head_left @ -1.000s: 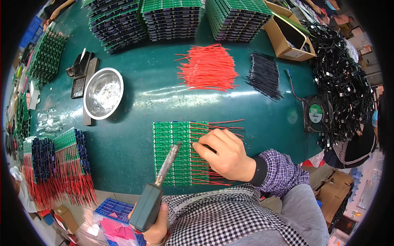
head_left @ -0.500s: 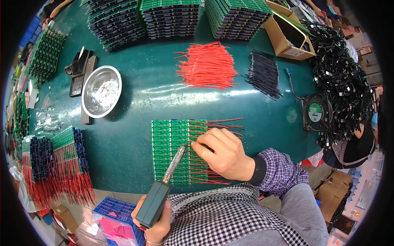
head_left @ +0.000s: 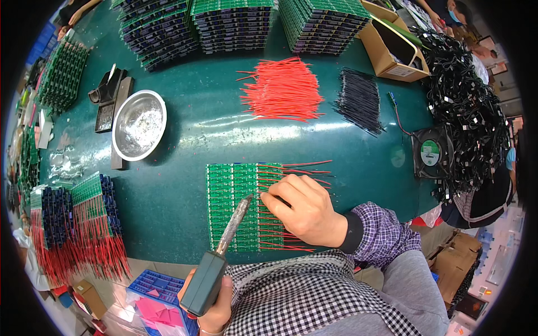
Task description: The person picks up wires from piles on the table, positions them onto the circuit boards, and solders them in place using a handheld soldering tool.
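Note:
A green circuit board panel [head_left: 221,207] lies flat in front of me, with red wires [head_left: 291,245] sticking out to the right from its right-hand rows. My left hand [head_left: 216,311] grips the dark handle of a soldering iron [head_left: 232,224]. The iron's tip is over the panel, just left of my right fingertips; whether it touches cannot be made out. My right hand [head_left: 305,210] is closed in a pinch at the wire row, seemingly on a red wire mostly hidden by the fingers.
Beyond lie piles of red wires [head_left: 283,89] and black wires [head_left: 358,101]. A metal bowl [head_left: 139,126] stands left, near a dark stand [head_left: 106,103]. Board stacks [head_left: 232,28] line the back; wired boards [head_left: 92,213] sit left. A fan [head_left: 432,152] and black cables [head_left: 468,101] are right.
The soldering iron has shifted slightly left, its tip drawing away from my right fingertips. My right hand stays almost where it was, still pinching.

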Motion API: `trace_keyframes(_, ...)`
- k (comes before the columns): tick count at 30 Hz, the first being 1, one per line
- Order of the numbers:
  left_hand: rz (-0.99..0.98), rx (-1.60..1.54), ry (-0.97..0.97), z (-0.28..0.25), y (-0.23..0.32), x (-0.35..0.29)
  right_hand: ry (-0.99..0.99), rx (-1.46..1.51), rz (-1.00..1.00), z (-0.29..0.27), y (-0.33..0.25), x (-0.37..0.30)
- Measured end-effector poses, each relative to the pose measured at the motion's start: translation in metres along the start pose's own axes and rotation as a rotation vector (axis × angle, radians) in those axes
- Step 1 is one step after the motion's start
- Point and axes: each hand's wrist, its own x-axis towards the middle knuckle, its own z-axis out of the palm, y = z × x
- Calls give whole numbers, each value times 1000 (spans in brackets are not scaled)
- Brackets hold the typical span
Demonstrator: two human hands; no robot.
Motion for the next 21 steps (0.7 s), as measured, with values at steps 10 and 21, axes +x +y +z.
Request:
trace_keyframes(10, -33, -94, 290, 11, -3, 7, 50, 31, 10, -12, 4, 3)
trace_keyframes(21, 80, -61, 593, -42, 9, 151, 266, -325, 266, -61, 122, -16)
